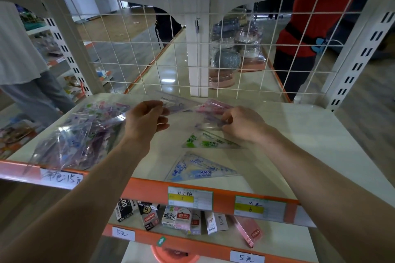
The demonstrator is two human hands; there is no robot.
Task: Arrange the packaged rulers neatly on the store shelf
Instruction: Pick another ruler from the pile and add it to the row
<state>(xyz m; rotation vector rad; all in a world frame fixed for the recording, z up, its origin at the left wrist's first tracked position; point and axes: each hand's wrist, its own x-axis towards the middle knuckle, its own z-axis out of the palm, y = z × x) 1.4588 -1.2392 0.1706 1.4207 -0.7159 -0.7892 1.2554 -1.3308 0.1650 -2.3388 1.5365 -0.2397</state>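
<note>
Clear ruler (179,102): my left hand (147,119) pinches one end, held up for sorting.
Pink packet (213,107): my right hand (241,124) pinches it likewise.
Shelf (149,190) front edge: blue triangle (201,168), green triangle (210,140) behind; a row begun, I judge.

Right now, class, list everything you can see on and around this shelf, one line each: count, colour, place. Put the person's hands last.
shelf: one, cream with orange front edge, across the middle
pile of packaged rulers: count unclear, clear with purple and green print, shelf's left side
green set square: one, clear with green print, flat, mid-shelf
blue set square: one, clear with blue print, flat, near the front edge
held ruler packs: count unclear, clear and pink, lifted between the hands
wire grid: one, white, behind the shelf
printed price tags: two, yellow-banded, on the orange edge
small boxes: several, black, white and pink, lower shelf
left hand: pinches the packs' left end
right hand: pinches their right end
</note>
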